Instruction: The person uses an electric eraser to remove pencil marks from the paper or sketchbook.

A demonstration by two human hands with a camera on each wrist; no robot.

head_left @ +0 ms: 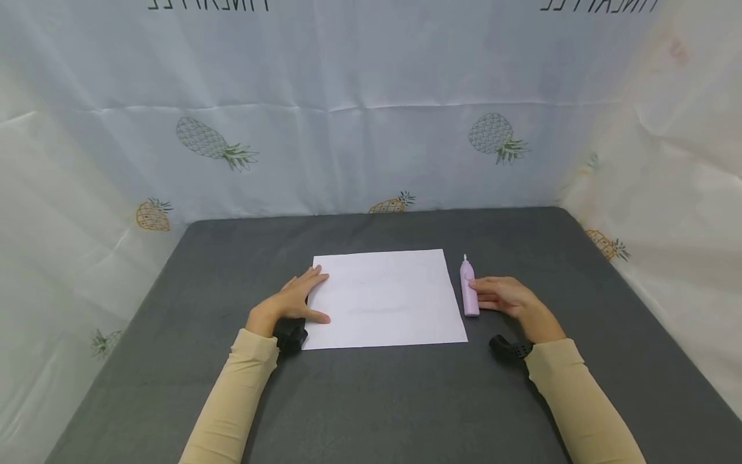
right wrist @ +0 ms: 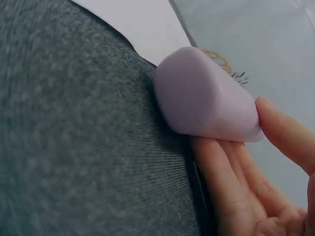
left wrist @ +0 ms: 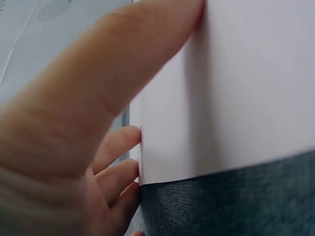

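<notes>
A blank white sheet of paper (head_left: 385, 299) lies flat on the dark grey table. My left hand (head_left: 292, 299) rests at its left edge, fingers spread; the thumb (left wrist: 123, 44) lies over the paper and the other fingertips touch its edge. To the right of the sheet is a lilac electric toothbrush handle (head_left: 469, 290), lying with its narrow tip pointing away from me. My right hand (head_left: 507, 298) holds it from the right side, thumb on top and fingers against its side. The handle's smooth rounded base (right wrist: 184, 93) faces the right wrist camera.
The dark grey table (head_left: 382, 406) reaches back to a pale curtain (head_left: 348, 154) printed with pineapples, which also hangs along both sides. Black wrist straps (head_left: 510, 348) sit at both wrists below tan sleeves.
</notes>
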